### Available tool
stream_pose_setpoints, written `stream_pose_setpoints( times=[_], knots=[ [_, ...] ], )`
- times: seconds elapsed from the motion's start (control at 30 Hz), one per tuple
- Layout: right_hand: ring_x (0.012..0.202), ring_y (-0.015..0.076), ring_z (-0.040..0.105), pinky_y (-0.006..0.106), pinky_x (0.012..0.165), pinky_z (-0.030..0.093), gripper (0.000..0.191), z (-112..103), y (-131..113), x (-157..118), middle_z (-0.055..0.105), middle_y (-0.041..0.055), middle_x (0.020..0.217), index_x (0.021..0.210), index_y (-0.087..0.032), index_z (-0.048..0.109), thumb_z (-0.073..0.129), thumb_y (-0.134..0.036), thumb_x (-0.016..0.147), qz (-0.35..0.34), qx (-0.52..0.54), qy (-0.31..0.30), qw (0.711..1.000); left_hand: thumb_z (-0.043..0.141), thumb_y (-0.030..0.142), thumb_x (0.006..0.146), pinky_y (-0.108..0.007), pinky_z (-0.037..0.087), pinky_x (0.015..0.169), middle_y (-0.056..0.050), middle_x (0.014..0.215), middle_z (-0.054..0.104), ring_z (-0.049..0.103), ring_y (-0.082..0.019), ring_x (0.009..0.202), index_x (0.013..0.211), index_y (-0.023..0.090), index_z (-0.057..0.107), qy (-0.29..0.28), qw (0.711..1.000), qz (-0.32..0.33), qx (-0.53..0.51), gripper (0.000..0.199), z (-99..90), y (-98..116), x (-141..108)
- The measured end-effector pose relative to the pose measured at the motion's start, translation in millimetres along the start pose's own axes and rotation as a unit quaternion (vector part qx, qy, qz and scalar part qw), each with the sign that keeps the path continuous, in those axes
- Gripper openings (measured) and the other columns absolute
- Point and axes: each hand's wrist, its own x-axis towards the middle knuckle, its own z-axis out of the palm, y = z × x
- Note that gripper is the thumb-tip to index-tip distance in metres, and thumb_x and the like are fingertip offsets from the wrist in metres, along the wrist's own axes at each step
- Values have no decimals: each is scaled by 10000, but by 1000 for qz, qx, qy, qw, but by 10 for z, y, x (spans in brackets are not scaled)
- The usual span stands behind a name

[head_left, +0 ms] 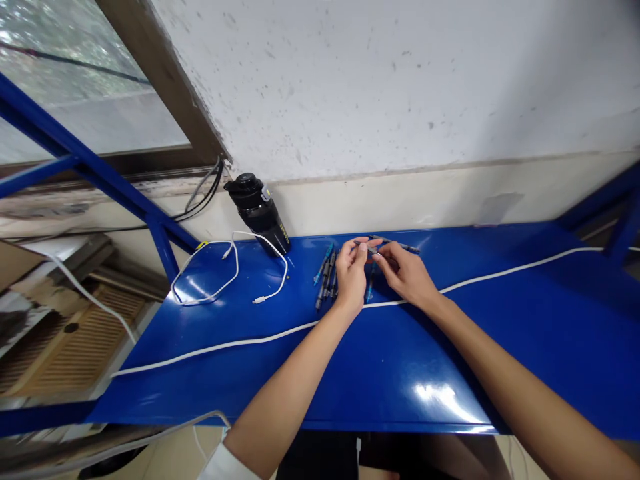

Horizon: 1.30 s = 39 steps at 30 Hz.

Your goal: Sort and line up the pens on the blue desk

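pen [397, 243] pinched by fingers of right hand [406, 273], left hand [351, 275] closed at its near end, above blue tabletop [400, 393]; several pens [326, 280] lying side by side beside left hand, not yet taken up.

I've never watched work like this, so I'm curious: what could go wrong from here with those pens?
The pen held between the left hand and right hand might slip and roll across the glossy blue metal table. The loose group of pens lies right beside the left hand, so a careless nudge could scatter them. The white cable passing beneath the forearms might also snag.
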Motion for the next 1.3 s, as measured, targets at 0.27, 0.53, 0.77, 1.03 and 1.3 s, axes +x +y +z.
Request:
stream_pose_setpoints(
  times=[0.27,0.53,0.77,1.03,1.3],
  knots=[
    [789,238,687,339,695,447,303,9,19,2,762,74,975,1148,-240,617,486,-511,1111,1,-8,1,1000,730,488,990,-361,532,937,-124,1134,794,739,-242,1062,1102,194,675,-6,1000,4,1,319,-15,-20,17],
    [750,232,671,336,680,439,306,31,45,-1,738,60,908,1100,-242,625,463,-501,1121,-8,-23,17,1000,717,447,997,-289,521,859,-76,1072,751,694,-203,1009,1079,203,723,9,999,21,23,257,-24,-43,26],
    [779,240,676,343,701,440,355,21,40,0,740,67,917,999,-248,639,409,-478,1140,-19,-24,3,1000,712,452,999,-305,518,842,-81,1064,746,698,-206,976,1115,203,718,9,1000,21,21,275,-38,-65,31],
    [712,234,674,323,643,426,255,45,61,-4,746,51,878,1068,-251,618,566,-501,1074,-3,-26,28,999,746,446,974,-332,536,884,-87,1064,741,704,-215,996,1115,199,709,22,1000,13,-4,287,-33,-59,32],
    [807,252,694,340,720,450,303,14,32,-6,754,61,948,1097,-259,660,452,-477,1129,-9,-14,-8,1000,704,447,1001,-296,517,811,-85,1061,753,700,-197,947,1089,209,698,22,999,11,20,254,-34,-29,17]
  ],
)
